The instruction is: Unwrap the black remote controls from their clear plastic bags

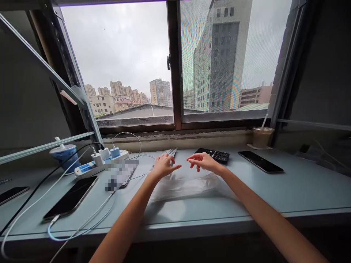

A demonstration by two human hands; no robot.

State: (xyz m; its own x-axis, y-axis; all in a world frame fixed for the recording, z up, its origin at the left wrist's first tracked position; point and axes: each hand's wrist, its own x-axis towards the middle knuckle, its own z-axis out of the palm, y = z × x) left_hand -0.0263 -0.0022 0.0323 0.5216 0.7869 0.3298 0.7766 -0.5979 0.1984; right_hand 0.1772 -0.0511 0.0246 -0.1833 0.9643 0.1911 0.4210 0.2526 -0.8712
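Note:
My left hand (pixel 163 165) hovers over the desk with its thumb stretched out and its fingers apart, holding nothing that I can see. Facing it across a small gap, my right hand (pixel 203 162) has its fingers loosely bent and spread, also with nothing in them. Below both hands lies a crumpled clear plastic bag (pixel 189 187), flat on the desk. A thin silvery packet or stack (pixel 173 153) is partly hidden behind my left hand. Just behind my right hand are black remote controls (pixel 219 156) with rows of buttons.
On the left, a power strip (pixel 90 169) holds several chargers and trailing cables beside a blue cup (pixel 64 157). Phones lie at the left (pixel 71 197) and right (pixel 260 162). An iced drink cup (pixel 262 137) with a straw stands by the window. The desk's front edge (pixel 197 223) runs beneath my forearms.

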